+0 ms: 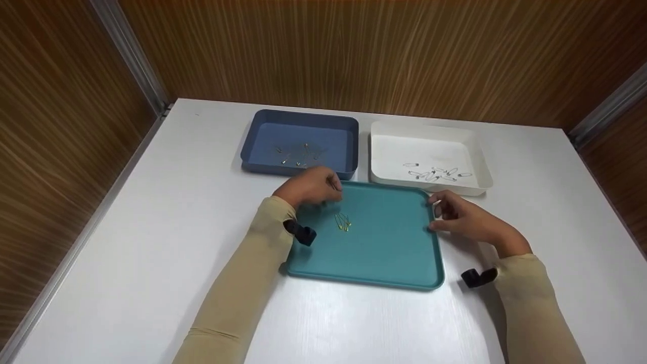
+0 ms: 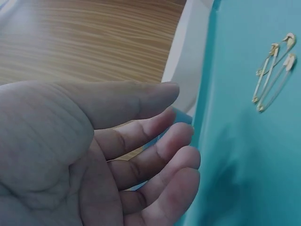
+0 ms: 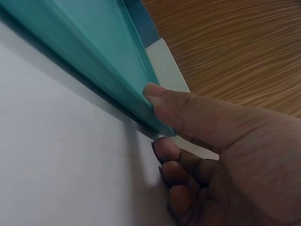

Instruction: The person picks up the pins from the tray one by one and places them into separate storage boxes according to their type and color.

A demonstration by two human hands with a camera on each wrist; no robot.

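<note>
Hands frame a teal plastic tray point(image 1: 384, 253) on the white counter point(image 1: 167, 242), the left hand point(image 1: 311, 187) hovering loosely uncurled near gold safety pins point(image 1: 343, 221); left wrist view shows fingers point(image 2: 160, 155) relaxed, holding nothing; right wrist view shows the right hand point(image 3: 221, 155) pinching the tray's rim.

teal tray point(image 1: 384, 253), gold safety pins point(image 1: 343, 221)

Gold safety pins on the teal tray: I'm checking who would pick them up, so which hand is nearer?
Left. The left hand hovers just behind the gold safety pins; the right hand grips the teal tray at its far right edge.
</note>
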